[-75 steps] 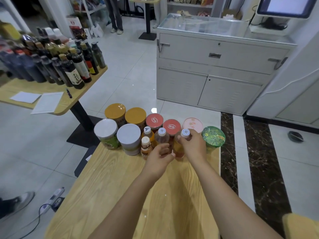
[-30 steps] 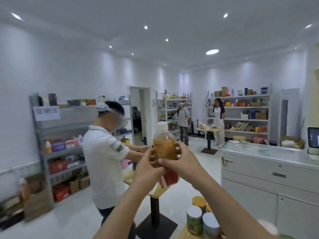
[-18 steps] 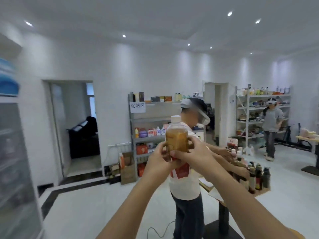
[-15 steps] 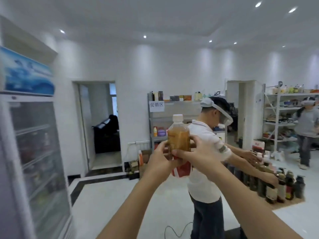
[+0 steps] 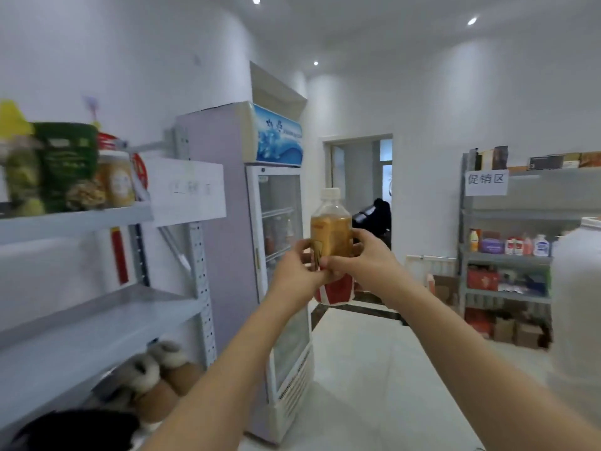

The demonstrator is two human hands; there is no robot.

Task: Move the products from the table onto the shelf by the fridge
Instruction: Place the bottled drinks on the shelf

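While the left hand (image 5: 294,271) and right hand (image 5: 367,265) both curl round its lower half, the bottle (image 5: 331,236) rides upright at 12 o'clock, in front of the fridge (image 5: 227,255). The shelf (image 5: 97,317) waits at 9 o'clock, well apart from it; a hasty swing there could knock the post (image 5: 199,255) or the jars (image 5: 113,180) above. Fluffy slippers (image 5: 153,372) sit below.

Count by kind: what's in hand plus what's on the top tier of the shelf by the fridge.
Bottles: 1, bottle gripped by left hand and right hand
Jars: 2, yellow-topped jar (blurred), amber jar
Pouches: 1, green pouch
Unclear: 1, red item, half hidden
Total: 5
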